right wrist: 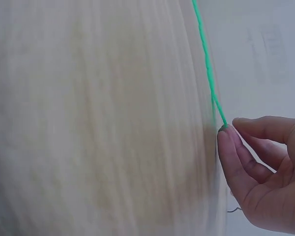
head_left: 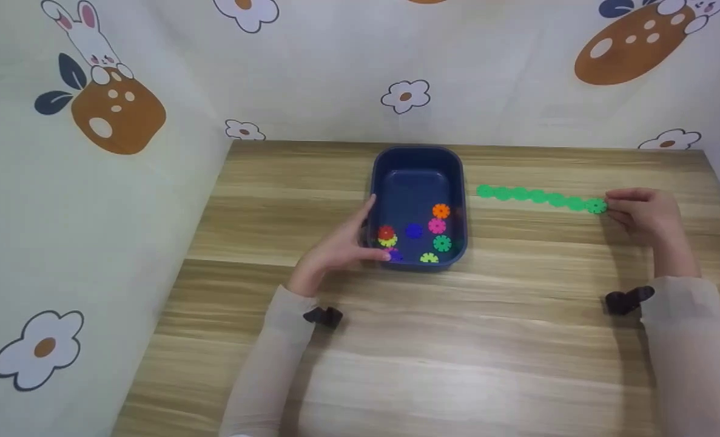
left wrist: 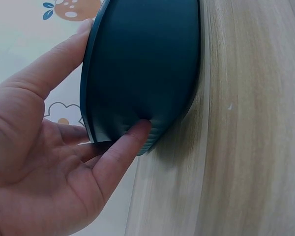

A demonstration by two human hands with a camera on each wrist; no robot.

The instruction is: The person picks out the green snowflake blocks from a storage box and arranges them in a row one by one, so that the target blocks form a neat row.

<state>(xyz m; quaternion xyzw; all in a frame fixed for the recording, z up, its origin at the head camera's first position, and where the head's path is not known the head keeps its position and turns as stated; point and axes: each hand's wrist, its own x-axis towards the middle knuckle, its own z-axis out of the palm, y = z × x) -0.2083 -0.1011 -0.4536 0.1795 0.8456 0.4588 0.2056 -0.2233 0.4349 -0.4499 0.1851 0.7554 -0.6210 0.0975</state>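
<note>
A dark blue plastic bin stands on the table, with several loose notched discs in its near half, among them orange, pink, green and red. My left hand holds the bin at its near left corner, thumb over the near rim and fingers along the left side. Right of the bin lies a straight chain of green discs. Its right end is pinched between the thumb and fingertips of my right hand. The right wrist view shows the chain edge-on, its held end raised slightly.
The wooden table ends at a patterned cloth backdrop behind and at the left. Black wrist mounts stick out from both sleeves.
</note>
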